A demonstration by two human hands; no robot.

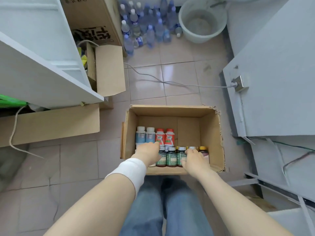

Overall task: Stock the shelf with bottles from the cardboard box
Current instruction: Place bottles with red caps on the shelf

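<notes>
An open cardboard box (211,130) stands on the tiled floor in front of my legs. Inside lie two white bottles (145,134), two red-and-white bottles (164,136) and a front row of several dark jars with green labels (171,156) and silver or gold caps. My left hand (148,153), with a white bandage at the wrist, reaches into the box's left side over the leftmost jars; its fingertips are hidden. My right hand (193,159) curls around a jar at the right of the row. The white shelf (51,79) stands at the left.
Open cardboard boxes (109,70) sit by the shelf at left. A cluster of plastic water bottles (146,26) and a white bucket (202,19) stand at the back. A cable (170,82) crosses the floor to a socket on the grey cabinet (272,82) at right.
</notes>
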